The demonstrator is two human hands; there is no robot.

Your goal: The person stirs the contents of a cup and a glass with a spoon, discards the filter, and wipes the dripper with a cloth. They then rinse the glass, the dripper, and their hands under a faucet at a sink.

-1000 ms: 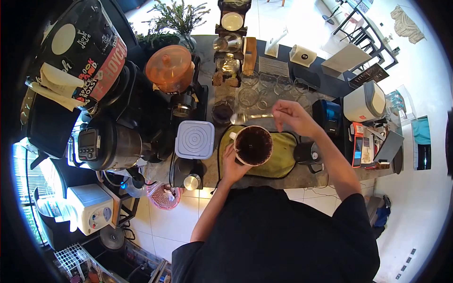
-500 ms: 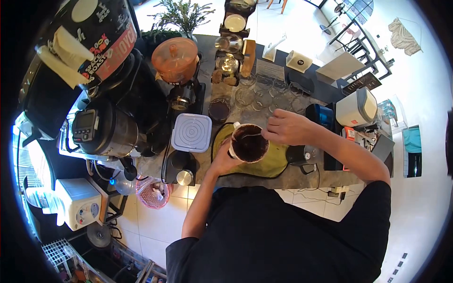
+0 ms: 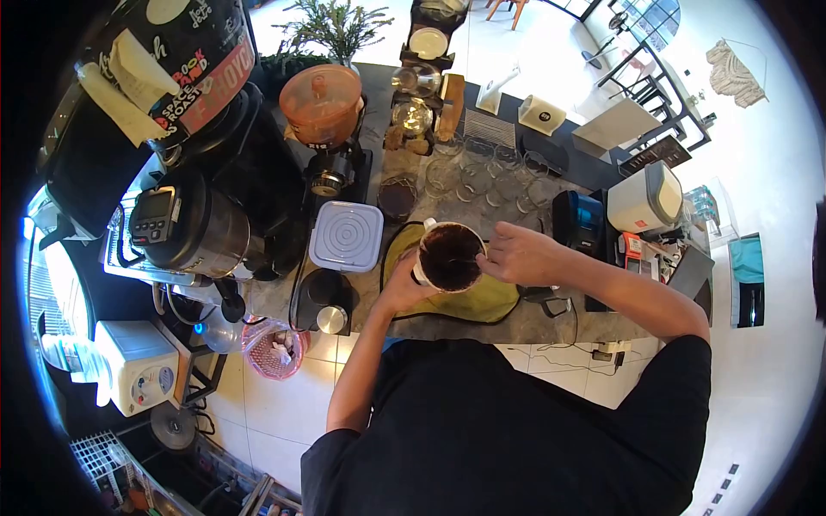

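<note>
Right hand (image 3: 511,255) pinches thin metal spoon (image 3: 467,260), pointing left into round white cup (image 3: 420,273); left hand (image 3: 406,285) clasps cup's left side.

Head-worn view, forward and down

Site read as a coffee bar, likely a café. Stone-look counter (image 3: 366,301) carried a grinder (image 3: 323,129) with an orange hopper and clustered glassware (image 3: 473,179); a sticker (image 3: 181,99) worded "SPACE ROAST" was noted at left, and black stools (image 3: 651,90) stood beyond the counter.
</note>
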